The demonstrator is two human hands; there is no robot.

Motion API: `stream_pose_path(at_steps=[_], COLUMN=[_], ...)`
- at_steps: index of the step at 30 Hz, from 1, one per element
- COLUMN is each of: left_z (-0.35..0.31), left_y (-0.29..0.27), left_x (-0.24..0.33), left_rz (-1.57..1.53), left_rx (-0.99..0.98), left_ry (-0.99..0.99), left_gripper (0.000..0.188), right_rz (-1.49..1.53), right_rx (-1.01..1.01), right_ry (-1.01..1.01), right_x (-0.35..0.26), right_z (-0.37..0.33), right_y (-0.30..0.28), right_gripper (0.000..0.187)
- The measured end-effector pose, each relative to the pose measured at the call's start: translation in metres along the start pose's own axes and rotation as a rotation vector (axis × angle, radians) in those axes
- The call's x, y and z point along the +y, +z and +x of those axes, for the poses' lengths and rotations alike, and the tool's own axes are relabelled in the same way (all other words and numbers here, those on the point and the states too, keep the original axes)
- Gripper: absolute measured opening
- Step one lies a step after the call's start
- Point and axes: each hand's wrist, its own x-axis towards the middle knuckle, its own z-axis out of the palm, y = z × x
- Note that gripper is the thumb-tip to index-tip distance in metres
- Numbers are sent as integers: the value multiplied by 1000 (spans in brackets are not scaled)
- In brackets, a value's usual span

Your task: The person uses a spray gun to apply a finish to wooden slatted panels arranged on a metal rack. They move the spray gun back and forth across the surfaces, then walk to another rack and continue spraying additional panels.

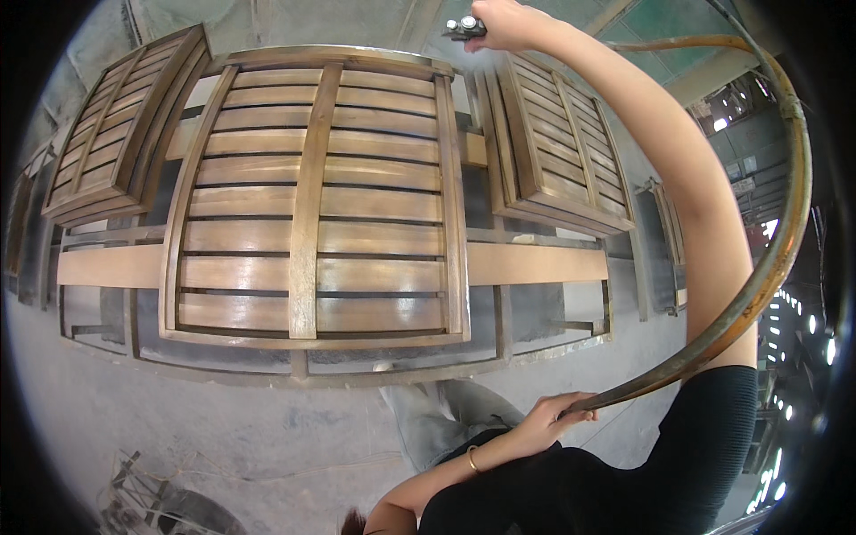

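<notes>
My right arm stretches out to the far side, and my right hand [508, 25] is closed round a spray gun [465, 28]. Only the gun's dark body and silvery knobs show, at the top edge of the view. Below it, a pale haze hangs near the far right corner of a slatted wooden panel [305, 205]. This brown, shiny panel lies in front of me, with crosswise slats and a middle rail. Close to my body, my left hand [548, 423] is wrapped round a pair of hoses [758, 294], one grey and one orange-brown, which loop up the right side.
Slatted panels are stacked at the left [116, 125] and right [566, 143]. The middle panel rests on wooden boards [539, 266] over a low metal frame [303, 367]. A dark round object with a metal frame [178, 508] stands at the lower left on the dusty floor [267, 437].
</notes>
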Motion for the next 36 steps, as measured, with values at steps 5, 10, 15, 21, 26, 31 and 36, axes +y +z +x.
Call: stream_pose_path(at_steps=[5, 10, 15, 21, 26, 31, 36], left_z=[9, 13, 15, 18, 24, 33, 38], left_y=[14, 21, 23, 26, 26, 29, 25], left_x=[3, 3, -3, -19, -23, -30, -37], left_rz=[-31, -24, -15, -58, -70, 1, 76], left_rx=[-102, -235, -254, -174, -130, -78, 4], left_ry=[56, 43, 85, 149, 72, 87, -81], left_gripper=[28, 37, 38, 31, 29, 27, 25], right_rz=[238, 208, 208, -172, -155, 35, 730], right_rx=[-270, -194, -487, -127, 50, 388, 586], right_ry=[-73, -299, -101, -145, -18, -2, 423], right_x=[-12, -32, -17, 18, 45, 91, 165], right_z=[-69, -122, -118, -35, -18, -51, -96], right_y=[-31, -54, -68, -42, -28, -9, 4], right_gripper=[44, 49, 49, 37, 34, 33, 29])
